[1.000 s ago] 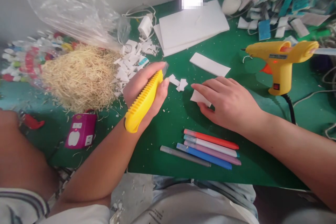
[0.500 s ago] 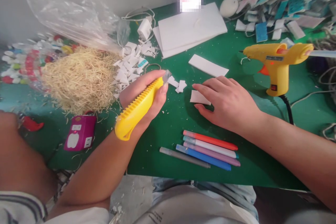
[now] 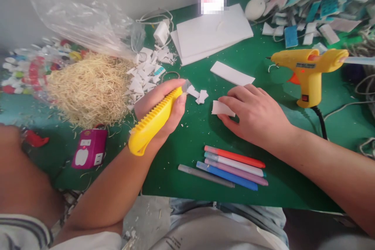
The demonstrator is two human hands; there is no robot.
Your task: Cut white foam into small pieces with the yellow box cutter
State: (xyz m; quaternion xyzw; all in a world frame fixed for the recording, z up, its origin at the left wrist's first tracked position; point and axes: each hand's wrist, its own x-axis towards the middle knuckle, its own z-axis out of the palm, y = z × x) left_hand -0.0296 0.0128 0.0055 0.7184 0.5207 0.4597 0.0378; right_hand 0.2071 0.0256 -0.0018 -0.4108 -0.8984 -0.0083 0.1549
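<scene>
My left hand point(image 3: 166, 113) is wrapped round a yellow utility knife point(image 3: 155, 123), its tip end pointing up and right near some small white scraps point(image 3: 201, 96). My right hand point(image 3: 252, 111) pinches a small white foam piece point(image 3: 219, 108) lying on the green table point(image 3: 187, 140), thumb at its lower edge and fingers at its upper edge. Just above that hand lies a longer white strip point(image 3: 232, 74). Below it several markers point(image 3: 234, 160) rest side by side, with a grey one point(image 3: 206, 175) at their left.
A yellow glue gun point(image 3: 311, 74) stands at the right, its cord running down. White sheets point(image 3: 213, 33) lie at the back. Straw point(image 3: 90, 90), white cuttings point(image 3: 143, 76) and a purple box point(image 3: 89, 148) are at the left. Another person's arm point(image 3: 26, 175) is at the left edge.
The fingers and thumb of my right hand have closed in on the small white piece. My left hand and the knife have hardly moved.
</scene>
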